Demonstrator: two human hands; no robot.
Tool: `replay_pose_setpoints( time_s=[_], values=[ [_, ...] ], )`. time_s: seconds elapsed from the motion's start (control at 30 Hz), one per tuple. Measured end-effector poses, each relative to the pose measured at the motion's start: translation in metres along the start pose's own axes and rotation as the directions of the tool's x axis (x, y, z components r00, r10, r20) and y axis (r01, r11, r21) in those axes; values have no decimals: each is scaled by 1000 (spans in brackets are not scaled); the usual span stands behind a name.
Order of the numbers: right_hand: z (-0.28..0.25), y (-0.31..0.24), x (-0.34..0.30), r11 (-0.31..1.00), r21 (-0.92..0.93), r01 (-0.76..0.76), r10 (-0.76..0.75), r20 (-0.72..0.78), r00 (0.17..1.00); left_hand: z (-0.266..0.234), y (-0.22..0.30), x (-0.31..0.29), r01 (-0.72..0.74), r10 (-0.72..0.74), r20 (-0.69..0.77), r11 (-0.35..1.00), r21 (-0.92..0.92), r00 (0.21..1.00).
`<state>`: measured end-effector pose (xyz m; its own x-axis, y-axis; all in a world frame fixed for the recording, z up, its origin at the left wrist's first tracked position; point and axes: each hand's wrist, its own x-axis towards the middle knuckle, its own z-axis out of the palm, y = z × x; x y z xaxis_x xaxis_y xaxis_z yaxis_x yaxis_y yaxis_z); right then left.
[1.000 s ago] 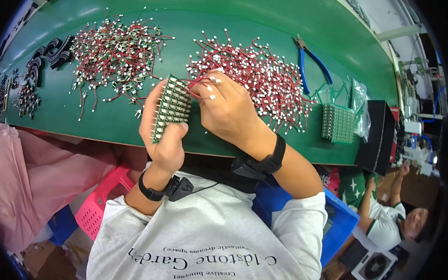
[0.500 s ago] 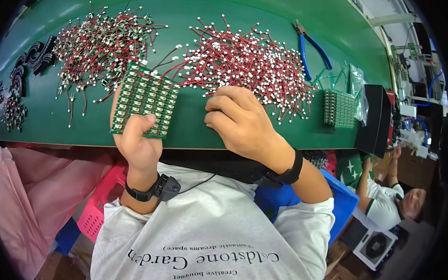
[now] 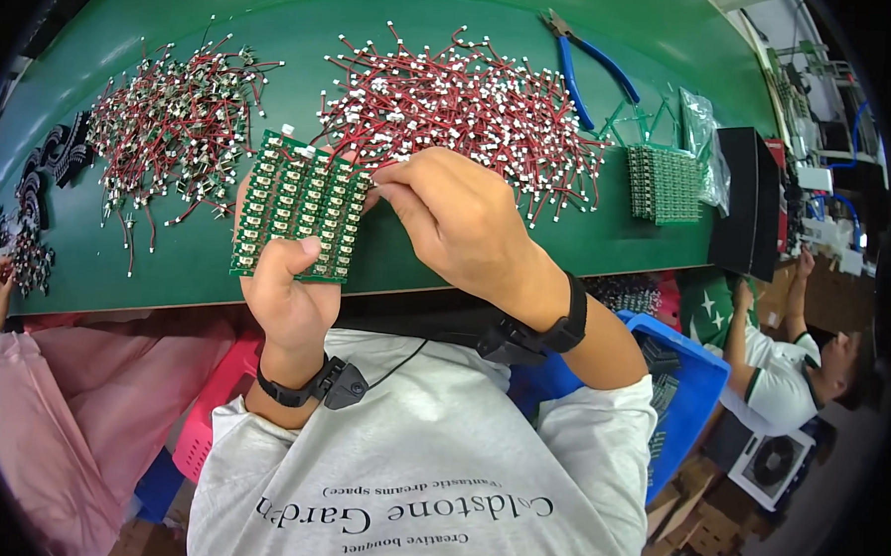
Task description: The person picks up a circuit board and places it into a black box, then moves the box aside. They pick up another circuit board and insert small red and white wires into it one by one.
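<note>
A green circuit board panel point(image 3: 287, 211) with rows of small white connectors is gripped in my left hand point(image 3: 291, 281), the thumb pressed on its front near the bottom edge. At the panel's upper right edge, the fingertips of my right hand point(image 3: 463, 224) are pinched together. Whatever lies between them is too small to make out. Just beyond my right hand spreads a pile of red wire leads point(image 3: 463, 110) with white plugs, some reaching behind the panel's top edge. A white plug point(image 3: 288, 130) shows at the panel's top.
Left on the green table point(image 3: 396, 266) lies a heap of wired boards point(image 3: 174, 127). Black strips point(image 3: 68, 152) are farther left. Blue-handled cutters point(image 3: 594, 71), stacked panels point(image 3: 665, 183), a clear bag point(image 3: 703, 145) and a black box point(image 3: 747, 202) sit right. Co-workers' hands show both sides.
My right hand has moved left from the front of the wire pile to the panel's right edge, its fingers now pinched. My left hand still holds the panel. The view has shifted slightly.
</note>
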<state>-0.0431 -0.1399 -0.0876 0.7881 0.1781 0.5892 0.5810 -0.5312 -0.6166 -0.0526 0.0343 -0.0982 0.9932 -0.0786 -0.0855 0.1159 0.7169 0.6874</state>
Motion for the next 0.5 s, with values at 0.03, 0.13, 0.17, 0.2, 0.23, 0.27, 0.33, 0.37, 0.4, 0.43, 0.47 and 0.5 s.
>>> replay_pose_setpoints(
  time_s=[0.03, 0.13, 0.17, 0.2, 0.23, 0.27, 0.33, 0.37, 0.4, 0.43, 0.47, 0.5],
  values=[
    [-1, 1, -1, 999, -34, -11, 11, 0, 1000, 5, -1, 0, 2, -2, -1, 1000, 28, 1000],
    [-1, 3, -7, 998, -40, -42, 42, 16, 999, 15, -3, -3, -15, 16, -12, 996, 92, 1000],
    [-1, 3, -8, 998, -40, -43, 43, 15, 999, 16, -3, -4, -30, 33, -22, 992, 120, 999],
    [-1, 3, -9, 998, -44, -39, 40, 17, 999, 15, -3, -3, -38, 38, 5, 986, 160, 999],
    [-1, 3, -10, 998, -48, -35, 36, 20, 999, 14, -4, -4, -38, 37, 5, 986, 160, 999],
    [-1, 3, -10, 998, -45, -33, 34, 21, 999, 14, -5, -5, -36, 38, -5, 978, 206, 999],
    [-1, 4, -11, 997, -73, -31, 33, 34, 999, 20, -6, -6, -65, 71, -16, 965, 253, 997],
    [-1, 5, -11, 997, -72, -29, 31, 34, 999, 21, -6, -6, -67, 73, -17, 965, 253, 997],
    [-1, 6, -11, 998, -59, -18, 19, 17, 1000, 22, -6, -7, -72, 76, -8, 963, 259, 997],
    [0, 6, -12, 999, -46, -7, 8, 1, 1000, 22, -6, -7, -77, 79, 1, 962, 263, 997],
    [0, 6, -11, 999, -46, -5, 5, 3, 1000, 20, -6, -7, -68, 67, 13, 967, 247, 998],
    [0, 6, -12, 999, -44, -14, 14, 13, 1000, 20, -6, -8, -70, 70, 11, 967, 245, 998]
  ],
)
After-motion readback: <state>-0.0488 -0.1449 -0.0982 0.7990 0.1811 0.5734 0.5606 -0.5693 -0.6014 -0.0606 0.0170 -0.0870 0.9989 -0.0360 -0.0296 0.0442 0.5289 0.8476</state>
